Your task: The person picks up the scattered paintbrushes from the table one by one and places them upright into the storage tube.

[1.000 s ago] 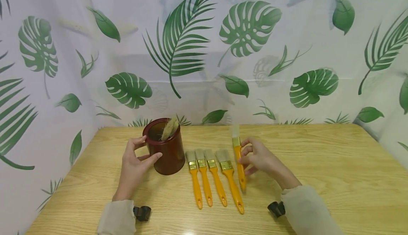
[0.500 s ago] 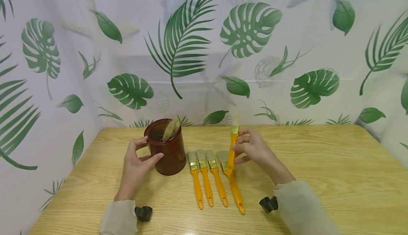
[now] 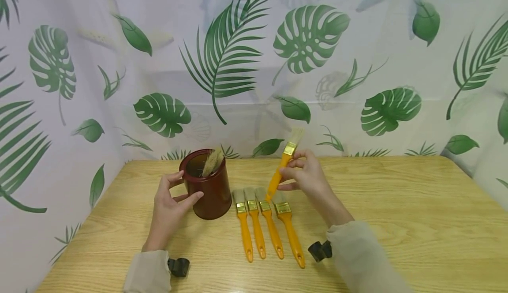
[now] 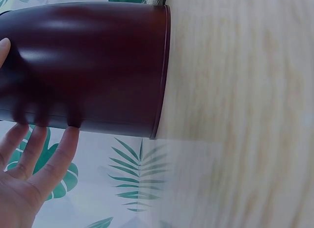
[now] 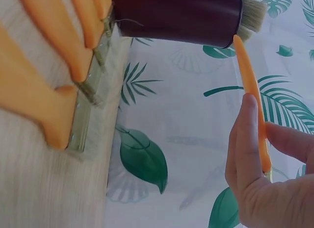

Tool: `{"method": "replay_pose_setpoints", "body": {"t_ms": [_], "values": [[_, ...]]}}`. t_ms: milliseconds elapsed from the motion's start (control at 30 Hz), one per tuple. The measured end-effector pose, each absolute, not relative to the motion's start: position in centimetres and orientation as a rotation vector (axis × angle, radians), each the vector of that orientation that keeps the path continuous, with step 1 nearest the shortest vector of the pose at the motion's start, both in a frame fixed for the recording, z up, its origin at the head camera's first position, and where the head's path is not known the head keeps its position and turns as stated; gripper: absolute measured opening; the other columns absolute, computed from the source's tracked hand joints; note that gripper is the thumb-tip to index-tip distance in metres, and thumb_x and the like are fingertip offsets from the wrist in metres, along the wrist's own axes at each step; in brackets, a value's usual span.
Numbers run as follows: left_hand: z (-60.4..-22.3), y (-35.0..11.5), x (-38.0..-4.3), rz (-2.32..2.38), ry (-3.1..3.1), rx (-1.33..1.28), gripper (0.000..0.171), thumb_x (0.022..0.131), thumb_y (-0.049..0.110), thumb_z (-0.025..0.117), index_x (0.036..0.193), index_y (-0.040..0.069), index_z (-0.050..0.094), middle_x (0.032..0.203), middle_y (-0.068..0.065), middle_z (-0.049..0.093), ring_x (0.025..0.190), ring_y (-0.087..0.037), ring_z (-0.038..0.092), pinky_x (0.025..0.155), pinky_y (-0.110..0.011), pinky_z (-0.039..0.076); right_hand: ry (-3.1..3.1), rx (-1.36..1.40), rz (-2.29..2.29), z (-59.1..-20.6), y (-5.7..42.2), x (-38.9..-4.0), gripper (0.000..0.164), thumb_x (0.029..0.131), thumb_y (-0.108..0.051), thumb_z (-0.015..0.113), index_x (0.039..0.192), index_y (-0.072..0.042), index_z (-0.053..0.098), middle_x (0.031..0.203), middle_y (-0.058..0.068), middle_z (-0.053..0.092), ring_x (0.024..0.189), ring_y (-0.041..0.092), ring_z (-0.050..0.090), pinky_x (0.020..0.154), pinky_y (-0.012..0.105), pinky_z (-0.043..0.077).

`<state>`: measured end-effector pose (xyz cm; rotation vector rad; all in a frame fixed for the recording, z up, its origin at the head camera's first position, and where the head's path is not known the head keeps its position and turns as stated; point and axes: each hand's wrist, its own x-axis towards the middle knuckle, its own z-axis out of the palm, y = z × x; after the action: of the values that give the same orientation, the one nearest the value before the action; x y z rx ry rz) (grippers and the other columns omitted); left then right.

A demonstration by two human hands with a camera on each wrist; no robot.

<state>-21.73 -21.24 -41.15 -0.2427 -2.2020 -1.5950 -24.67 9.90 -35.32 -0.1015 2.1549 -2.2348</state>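
My left hand point(image 3: 170, 213) holds a dark red-brown cylindrical pot point(image 3: 210, 196), thumb on its near side and fingers at its left; the left wrist view shows fingertips point(image 4: 72, 132) touching the wall of the pot. Tan bristles point(image 3: 213, 162) stick out of its mouth. My right hand point(image 3: 311, 178) pinches a paintbrush point(image 3: 281, 167) by its orange handle, bristles up and tilted right, raised above the table. In the right wrist view the handle point(image 5: 252, 86) lies between thumb and fingers. Below it, several paintbrushes point(image 3: 271, 233) lie side by side, bristles away from me.
A wooden table point(image 3: 397, 213) carries everything and runs back to a white cloth point(image 3: 246, 72) printed with green leaves. The lying brushes are just right of the pot. The widest of them point(image 3: 291, 233) is at the row's right end.
My right hand has lifted the paintbrush and carried it left, over the row. Its handle end has swung toward the pot. My left hand and the pot have stayed in place.
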Motion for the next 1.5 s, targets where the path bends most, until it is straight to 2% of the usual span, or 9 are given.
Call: {"method": "replay_pose_setpoints", "body": {"t_ms": [400,633,933,1267,1500], "values": [[-41.0,-21.0,-22.5,-1.592,-2.197,-0.264,0.056,0.085,-0.001,0.081,0.13,-0.002,0.048,0.136,-0.012,0.051,0.12,-0.023,0.05,0.084,-0.023,0.056,2.067,-0.084,-2.393,-34.4,9.3,-24.9,0.038,0.095,0.012,0.059,0.122,0.004,0.033,0.102,0.021,0.054,0.078,0.021,0.069,0.065,0.038,0.063],[-41.0,-20.9,-22.1,-1.613,-2.184,-0.272,0.054,0.086,0.0,0.08,0.129,-0.003,0.048,0.135,-0.013,0.051,0.121,-0.027,0.051,0.084,-0.022,0.055,1.994,-0.081,-2.467,-34.1,8.6,-24.9,0.035,0.096,0.014,0.057,0.12,0.003,0.034,0.101,0.02,0.055,0.078,0.02,0.068,0.067,0.038,0.063],[-41.4,-21.0,-22.1,-1.606,-2.179,-0.271,0.055,0.085,-0.002,0.081,0.129,-0.003,0.049,0.134,-0.013,0.052,0.12,-0.025,0.051,0.083,-0.023,0.056,1.957,-0.059,-2.538,-33.6,6.6,-25.1,0.039,0.096,0.015,0.057,0.126,0.007,0.033,0.102,0.021,0.054,0.076,0.021,0.068,0.068,0.036,0.063],[-41.6,-21.3,-22.0,-1.587,-2.191,-0.25,0.055,0.084,-0.004,0.081,0.129,-0.003,0.049,0.136,-0.013,0.051,0.119,-0.023,0.05,0.082,-0.022,0.057,1.85,-0.074,-2.676,-33.6,3.2,-25.1,0.034,0.093,0.017,0.058,0.118,0.005,0.039,0.098,0.018,0.055,0.07,0.019,0.066,0.064,0.033,0.062],[-41.4,-21.4,-21.9,-1.569,-2.192,-0.261,0.055,0.085,-0.002,0.081,0.129,-0.004,0.048,0.138,-0.014,0.051,0.121,-0.027,0.051,0.082,-0.021,0.056,1.803,-0.086,-2.716,-33.6,1.5,-24.9,0.034,0.093,0.016,0.059,0.115,0.002,0.038,0.099,0.019,0.055,0.071,0.02,0.065,0.065,0.033,0.062]]}}
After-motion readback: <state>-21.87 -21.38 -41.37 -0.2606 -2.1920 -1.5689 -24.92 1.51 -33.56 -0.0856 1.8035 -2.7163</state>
